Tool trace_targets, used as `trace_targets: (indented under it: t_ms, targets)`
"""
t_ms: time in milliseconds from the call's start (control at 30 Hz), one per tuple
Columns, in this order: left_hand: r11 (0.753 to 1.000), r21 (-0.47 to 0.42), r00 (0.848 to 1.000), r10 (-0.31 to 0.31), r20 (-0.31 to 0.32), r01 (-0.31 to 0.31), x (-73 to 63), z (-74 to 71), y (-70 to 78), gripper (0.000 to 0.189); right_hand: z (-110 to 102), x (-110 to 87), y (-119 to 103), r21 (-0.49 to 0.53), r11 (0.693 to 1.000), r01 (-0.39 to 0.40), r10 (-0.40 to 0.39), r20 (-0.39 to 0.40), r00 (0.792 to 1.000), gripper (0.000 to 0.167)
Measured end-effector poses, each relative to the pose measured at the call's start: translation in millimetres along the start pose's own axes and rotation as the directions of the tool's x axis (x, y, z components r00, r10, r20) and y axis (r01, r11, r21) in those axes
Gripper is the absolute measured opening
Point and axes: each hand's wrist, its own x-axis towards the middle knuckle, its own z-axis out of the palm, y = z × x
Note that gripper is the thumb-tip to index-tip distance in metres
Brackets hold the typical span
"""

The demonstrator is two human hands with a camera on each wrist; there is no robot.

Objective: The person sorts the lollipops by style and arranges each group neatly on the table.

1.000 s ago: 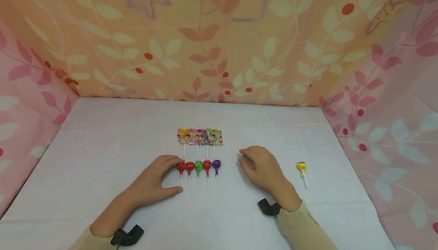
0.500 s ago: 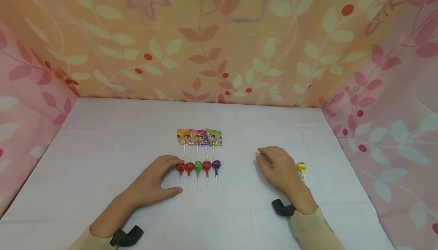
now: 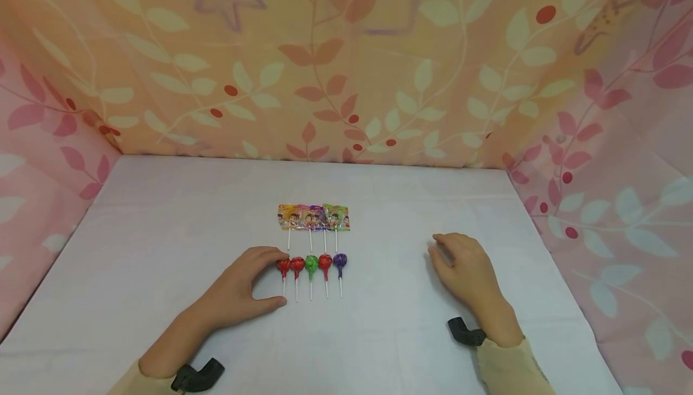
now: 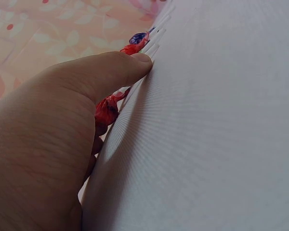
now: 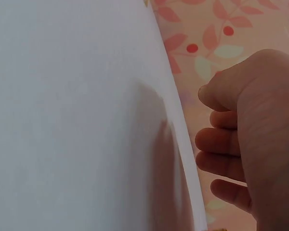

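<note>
My left hand (image 3: 233, 293) lies at the left end of a row of wrapped lollipops, its index fingertip touching the head of the leftmost red lollipop (image 3: 283, 269) and its thumb beside the stick's lower end. To the right follow another red lollipop (image 3: 296, 265), a green lollipop (image 3: 311, 264), a third red lollipop (image 3: 325, 262) and a purple lollipop (image 3: 340, 261), all sticks toward me. My right hand (image 3: 468, 272) hovers over the right side of the table with relaxed, bent fingers and holds nothing. The yellow lollipop is hidden by this hand.
Behind the row lie several lollipops in flat printed wrappers (image 3: 314, 217), side by side, their sticks also toward me. White cloth covers the table (image 3: 390, 347). Patterned fabric (image 3: 325, 70) encloses the back and both sides.
My right hand has moved right, away from the lollipop row, and now covers the yellow lollipop seen earlier. The left hand stays in place at the row's end.
</note>
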Motion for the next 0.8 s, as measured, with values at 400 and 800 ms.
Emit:
trace_targets:
  t_ms: [400,800]
  targets:
    - [1.0,0.012,1.0,-0.003,-0.012,0.003,-0.4,1.1,0.9,0.08,-23.0,-11.5,8.1,-0.038,0.997,-0.073,0.075,0.031,0.997,0.034]
    - [1.0,0.001,1.0,-0.019,0.0,0.019,0.1,-1.5,3.7,0.08,-40.3,-29.7,19.5,-0.082,0.97,-0.229,0.237,0.103,0.966,0.044]
